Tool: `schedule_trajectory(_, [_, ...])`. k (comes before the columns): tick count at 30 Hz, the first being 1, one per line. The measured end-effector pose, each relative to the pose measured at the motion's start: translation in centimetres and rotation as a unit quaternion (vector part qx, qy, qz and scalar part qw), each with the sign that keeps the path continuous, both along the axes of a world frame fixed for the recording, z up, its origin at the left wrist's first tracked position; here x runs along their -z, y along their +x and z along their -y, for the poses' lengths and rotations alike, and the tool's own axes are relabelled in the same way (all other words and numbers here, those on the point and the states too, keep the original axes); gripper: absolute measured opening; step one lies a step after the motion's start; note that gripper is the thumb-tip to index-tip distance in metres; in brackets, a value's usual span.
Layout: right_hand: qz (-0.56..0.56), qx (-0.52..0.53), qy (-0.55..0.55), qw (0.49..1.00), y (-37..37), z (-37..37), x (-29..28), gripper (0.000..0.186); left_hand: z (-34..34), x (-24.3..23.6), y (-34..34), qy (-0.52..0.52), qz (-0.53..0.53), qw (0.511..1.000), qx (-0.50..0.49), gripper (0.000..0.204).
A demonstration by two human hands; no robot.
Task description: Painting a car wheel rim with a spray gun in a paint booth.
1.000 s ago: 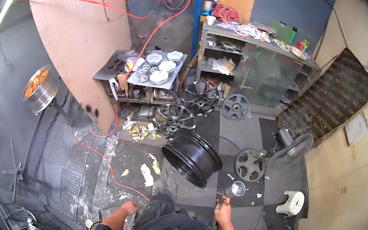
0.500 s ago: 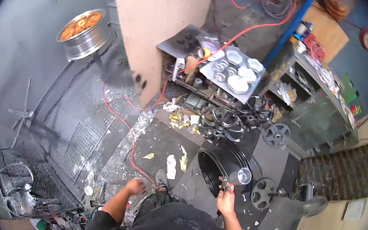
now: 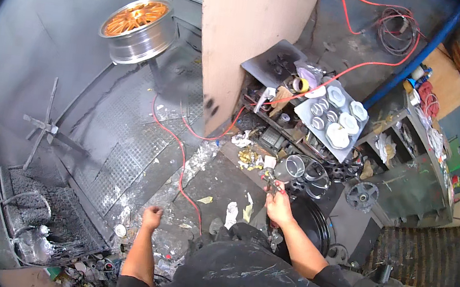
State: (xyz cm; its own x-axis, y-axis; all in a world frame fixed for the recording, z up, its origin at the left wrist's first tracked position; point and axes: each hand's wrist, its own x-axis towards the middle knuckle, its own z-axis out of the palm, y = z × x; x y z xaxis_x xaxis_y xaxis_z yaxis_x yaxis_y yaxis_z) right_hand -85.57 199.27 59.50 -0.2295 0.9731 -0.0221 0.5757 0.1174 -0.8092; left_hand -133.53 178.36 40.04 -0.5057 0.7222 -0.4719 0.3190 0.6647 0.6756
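My right hand (image 3: 279,207) grips a spray gun (image 3: 271,182) with a cup (image 3: 295,166) on top, held above a black wheel rim (image 3: 317,231). At the lower middle-left, my left hand (image 3: 152,214) has its fingers curled; whatever they hold, if anything, is hidden. A thin red hose (image 3: 182,160) runs along the floor to the right of that hand. Farther forward, an orange-centred wheel with a silver barrel (image 3: 144,44) sits on a stand in the spray area.
A pale panel (image 3: 239,24) divides the space. A cluttered bench (image 3: 327,149) and grey cabinet (image 3: 414,186) stand to the right, near loose wheels. A metal cross stand (image 3: 42,126) and soot-dark tray (image 3: 48,219) are at left; debris (image 3: 251,157) litters the floor.
The view has swung left toward the orange-centred wheel and spray area. My right hand and the spray gun have risen and moved forward; my left hand has also moved forward.
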Motion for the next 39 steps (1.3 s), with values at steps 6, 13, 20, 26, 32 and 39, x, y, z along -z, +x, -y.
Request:
schedule_trajectory(6, [0.049,-0.038,-0.023,0.998,-2.5,-6.8,2.8,0.035,-11.5,-4.9,8.3,0.054,0.060,0.992,0.099,0.020])
schedule_trajectory(13, [-0.003,0.002,-0.059,0.998,-2.2,-13.3,4.6,0.040,-34.1,-12.3,15.5,0.061,0.001,0.946,0.318,0.029])
schedule_trajectory(20, [0.048,-0.002,-0.071,0.996,0.2,-19.3,5.7,0.042,-57.6,-10.4,24.9,0.141,-0.051,0.905,0.398,0.042])
schedule_trajectory(26, [0.116,-0.020,-0.160,0.980,1.5,-21.7,6.8,0.050,-68.7,-8.9,30.9,0.064,-0.030,0.941,0.330,0.069])
schedule_trajectory(32, [0.078,-0.010,-0.128,0.989,0.8,-22.8,7.4,0.042,-70.6,-8.9,27.3,0.068,0.026,0.939,0.337,0.053])
schedule_trajectory(39, [0.092,-0.068,-0.122,0.986,-3.9,-25.0,8.2,0.045,-53.6,-6.7,9.7,0.006,0.193,0.966,0.172,0.038])
